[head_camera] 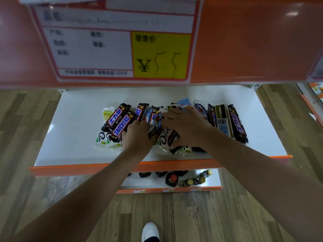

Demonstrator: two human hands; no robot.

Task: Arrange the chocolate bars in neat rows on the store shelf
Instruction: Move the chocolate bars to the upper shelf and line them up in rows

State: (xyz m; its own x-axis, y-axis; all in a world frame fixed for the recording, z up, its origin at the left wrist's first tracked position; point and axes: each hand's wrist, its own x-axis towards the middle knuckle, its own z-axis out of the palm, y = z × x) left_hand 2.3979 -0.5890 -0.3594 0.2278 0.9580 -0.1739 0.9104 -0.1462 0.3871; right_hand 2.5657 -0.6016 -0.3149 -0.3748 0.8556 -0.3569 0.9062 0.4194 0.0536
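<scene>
A jumbled pile of chocolate bars lies on the white shelf (73, 140). Dark Snickers bars (120, 124) overlap at the pile's left, above white Dove packs (103, 137). My left hand (138, 137) rests on the pile beside them, fingers bent over the wrappers. My right hand (187, 126) lies flat, fingers spread, across the middle of the pile, above a white Dove bar (166, 137). To the right, several bars (225, 121) lie side by side in a rough row, with a Snickers bar (237, 124) at its end.
A large orange price-tag strip (122, 42) of the shelf above fills the top of the view. The shelf has an orange front edge (87, 169). Bottles (173, 179) stand on the lower shelf. Wood floor and my white shoe (150, 231) are below.
</scene>
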